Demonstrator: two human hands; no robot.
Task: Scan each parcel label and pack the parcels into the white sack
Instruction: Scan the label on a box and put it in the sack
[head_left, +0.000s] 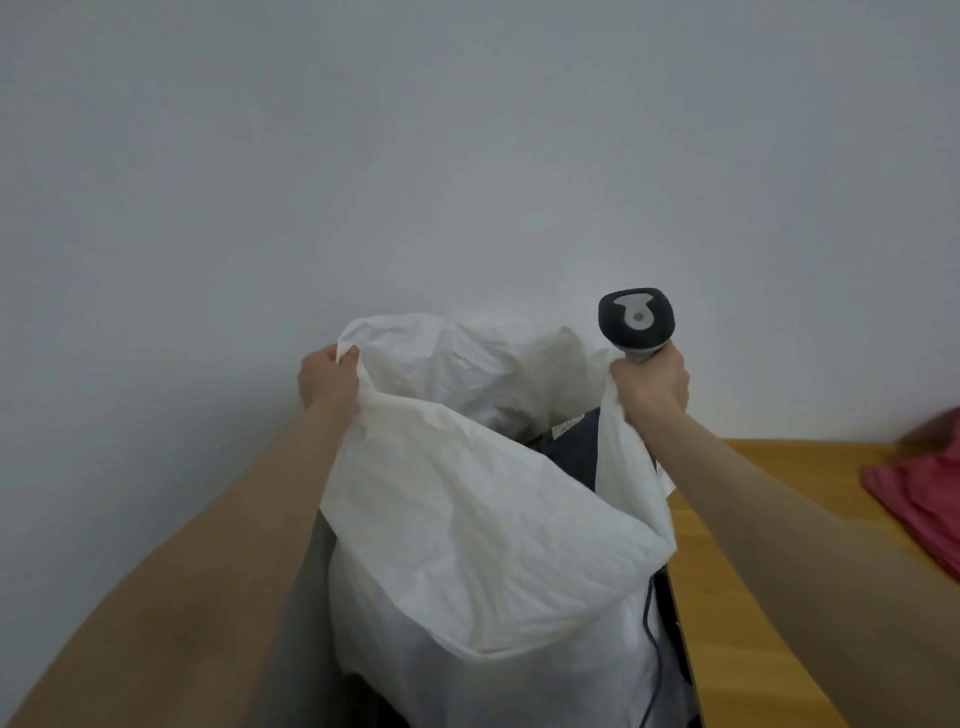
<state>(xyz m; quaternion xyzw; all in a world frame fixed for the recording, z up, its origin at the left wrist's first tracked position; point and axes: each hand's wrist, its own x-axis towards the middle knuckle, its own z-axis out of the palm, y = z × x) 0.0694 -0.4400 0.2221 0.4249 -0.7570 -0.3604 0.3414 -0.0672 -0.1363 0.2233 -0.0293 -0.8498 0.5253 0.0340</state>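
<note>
The white sack (467, 519) stands upright in front of me, its mouth held up against the grey wall. My left hand (327, 384) grips the sack's rim at the left. On the other side, my right hand (652, 387) holds both the right rim and the handle of a black and grey barcode scanner (636, 322), whose head points up. Inside the mouth a dark parcel (574, 447) with a white label (566, 426) shows, mostly hidden by the sack.
A wooden table (753, 571) runs along the right, close to the sack. A pink cloth-like item (919, 493) lies at its far right edge. A dark cable (649, 634) hangs between sack and table. The wall is directly behind.
</note>
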